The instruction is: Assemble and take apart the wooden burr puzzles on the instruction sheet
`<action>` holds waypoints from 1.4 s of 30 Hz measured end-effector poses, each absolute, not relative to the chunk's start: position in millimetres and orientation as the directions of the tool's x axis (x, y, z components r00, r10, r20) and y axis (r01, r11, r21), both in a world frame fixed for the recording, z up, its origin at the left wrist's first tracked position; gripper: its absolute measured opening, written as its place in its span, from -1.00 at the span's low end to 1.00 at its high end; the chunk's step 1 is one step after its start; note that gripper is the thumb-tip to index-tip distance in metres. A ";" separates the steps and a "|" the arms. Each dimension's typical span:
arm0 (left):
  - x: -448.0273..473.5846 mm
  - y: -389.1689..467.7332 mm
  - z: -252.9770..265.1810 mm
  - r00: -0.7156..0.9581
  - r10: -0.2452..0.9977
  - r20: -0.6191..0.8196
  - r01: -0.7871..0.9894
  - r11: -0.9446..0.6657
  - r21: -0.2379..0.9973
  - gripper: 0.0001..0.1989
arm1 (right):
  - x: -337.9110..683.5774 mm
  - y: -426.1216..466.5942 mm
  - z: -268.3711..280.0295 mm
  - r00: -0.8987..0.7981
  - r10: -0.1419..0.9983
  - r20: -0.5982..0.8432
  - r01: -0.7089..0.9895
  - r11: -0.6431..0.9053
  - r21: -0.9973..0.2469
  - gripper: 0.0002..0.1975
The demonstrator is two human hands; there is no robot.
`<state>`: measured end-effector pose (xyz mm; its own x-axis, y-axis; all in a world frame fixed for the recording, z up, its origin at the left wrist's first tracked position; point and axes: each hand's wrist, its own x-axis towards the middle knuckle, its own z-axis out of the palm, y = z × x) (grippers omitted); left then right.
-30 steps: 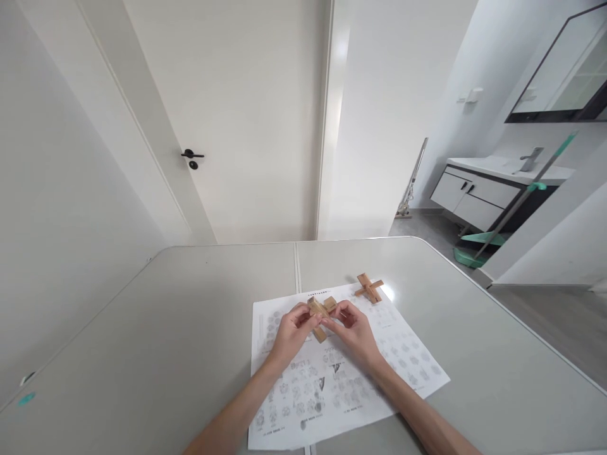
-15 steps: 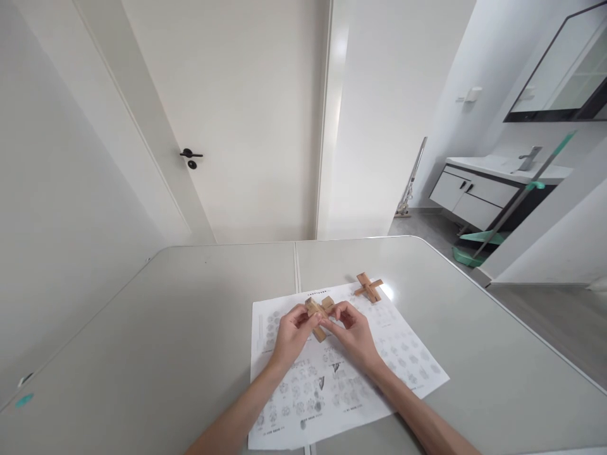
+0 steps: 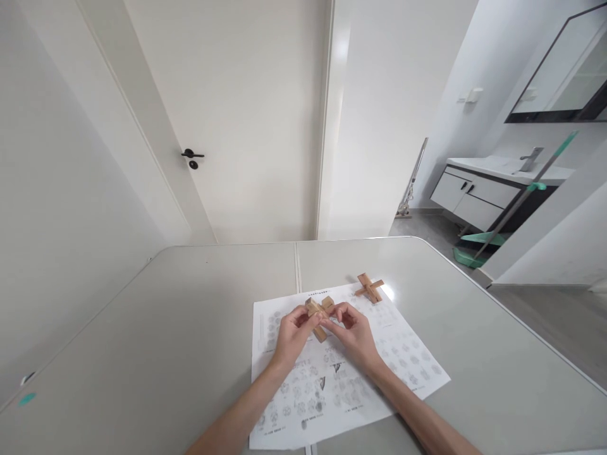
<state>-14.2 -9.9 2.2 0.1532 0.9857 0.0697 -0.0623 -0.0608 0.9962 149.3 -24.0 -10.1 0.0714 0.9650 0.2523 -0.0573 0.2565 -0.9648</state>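
Note:
Between both hands is a wooden interlocking puzzle [image 3: 320,333] of crossed light-brown bars. My left hand [image 3: 294,333] pinches its left side, thumb on the near face. On the other side, my right hand [image 3: 351,330] grips it with thumb and curled fingers. The fingertips cover the middle of the puzzle, so how the bars join is hidden. Below lies a printed paper sheet [image 3: 346,422] covered with small diagrams. A second group of crossed wooden pieces [image 3: 370,288] rests at the sheet's far right edge.
The grey table [image 3: 142,354] has a seam running down its middle and a teal spot [image 3: 27,399] at the left. A closed white door [image 3: 251,126] stands beyond it. To the right are a washbasin cabinet [image 3: 474,189], a broom with a green dustpan [image 3: 467,257] and a mop [image 3: 411,180].
Almost nothing differs. Both hands keep the same hold on the wooden puzzle, and the whole view has shifted very slightly.

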 end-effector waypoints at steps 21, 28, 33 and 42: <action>-20.2 -1.0 5.7 0.094 0.990 0.108 -0.116 -0.097 0.989 -0.67 | 153.5 -22.3 -7.6 -0.096 0.907 0.410 0.328 0.418 -0.847 -0.82; -23.7 3.5 8.0 0.067 0.997 0.047 -0.160 -0.035 0.986 -0.61 | 155.3 -22.6 -16.9 -0.214 0.866 0.452 0.555 0.489 -0.673 -0.85; -23.8 3.5 7.7 0.048 0.998 0.038 -0.183 -0.029 0.983 -0.59 | 158.4 -20.8 -21.3 -0.295 0.837 0.460 0.538 0.544 -0.644 -0.94; -25.6 4.1 8.7 0.075 0.995 0.064 -0.211 -0.047 0.976 -0.56 | 163.0 -17.1 -20.8 -0.235 0.879 0.416 0.510 0.476 -0.716 -0.79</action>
<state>-25.6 4.1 8.7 0.0753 0.9951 0.0642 -0.2115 -0.0470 0.9763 163.0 -17.1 -20.8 -0.2353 0.8786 0.4156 0.5105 0.4756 -0.7164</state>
